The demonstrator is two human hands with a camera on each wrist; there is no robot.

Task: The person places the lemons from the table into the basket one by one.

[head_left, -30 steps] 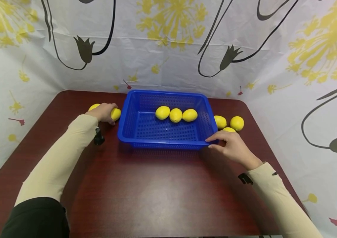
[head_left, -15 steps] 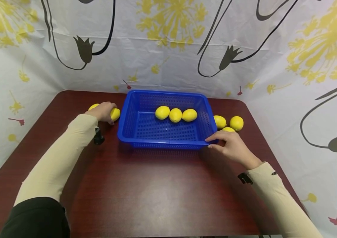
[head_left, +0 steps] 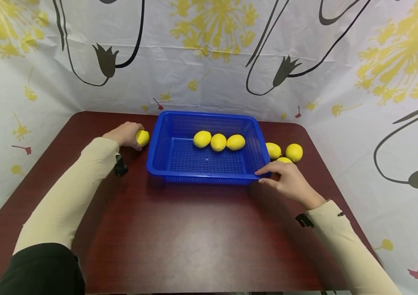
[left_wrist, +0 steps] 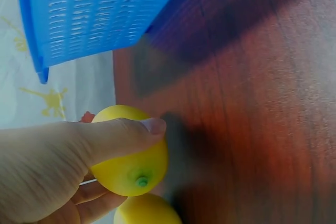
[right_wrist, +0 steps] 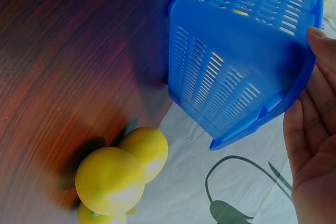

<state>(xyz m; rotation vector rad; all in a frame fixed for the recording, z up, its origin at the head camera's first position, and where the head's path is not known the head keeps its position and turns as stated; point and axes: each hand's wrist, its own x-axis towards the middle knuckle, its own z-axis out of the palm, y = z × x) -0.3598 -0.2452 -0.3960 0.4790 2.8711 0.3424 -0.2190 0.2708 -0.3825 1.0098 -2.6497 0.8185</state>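
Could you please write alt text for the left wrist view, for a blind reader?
A left hand grips a yellow, oval lemon with a green tip; part of a second yellow lemon shows just below it. A blue, slotted plastic basket stands at upper left, on a reddish-brown wood-grain table.

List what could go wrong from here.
The held lemon could slip from the left hand and roll. The second lemon, close by it, may get nudged. If the right hand tugs the basket by its corner, the lemons inside might roll.
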